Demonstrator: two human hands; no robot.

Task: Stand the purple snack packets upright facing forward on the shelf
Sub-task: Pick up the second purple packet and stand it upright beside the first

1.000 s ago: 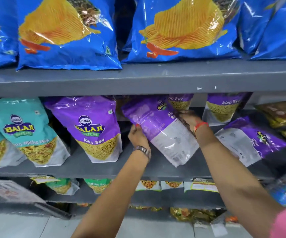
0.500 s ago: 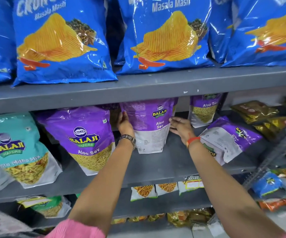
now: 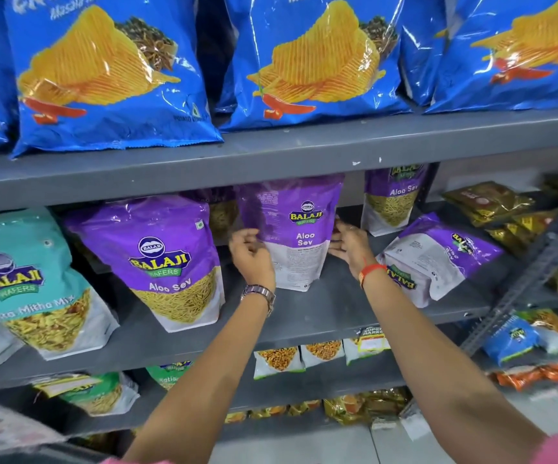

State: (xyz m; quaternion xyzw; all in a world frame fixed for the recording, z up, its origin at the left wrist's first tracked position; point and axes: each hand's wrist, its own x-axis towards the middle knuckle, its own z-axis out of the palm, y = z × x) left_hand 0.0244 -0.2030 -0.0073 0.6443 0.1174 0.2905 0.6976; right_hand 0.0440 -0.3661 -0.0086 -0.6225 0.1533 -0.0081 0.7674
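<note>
A purple Aloo Sev packet [image 3: 299,229] stands upright on the grey middle shelf [image 3: 304,316], showing a small logo and fine print on its white base. My left hand [image 3: 251,259] grips its left edge and my right hand [image 3: 349,249] grips its right edge. To its left another purple packet [image 3: 164,259] stands with its big logo and snack picture forward. A third purple packet [image 3: 393,199] stands further back on the right. A fourth [image 3: 438,256] lies tilted on its side at the right. One more [image 3: 220,209] is half hidden behind.
Teal Mitha Mix packets [image 3: 30,286] stand at the left of the same shelf, and gold packets [image 3: 492,199] lie at its right end. Blue chip bags [image 3: 110,75] fill the upper shelf [image 3: 304,152]. Small packets [image 3: 277,361] sit on the lower shelf.
The held packet went from tilted on its side to upright and has been set down on the shelf. Both hands have slid lower along its edges.
</note>
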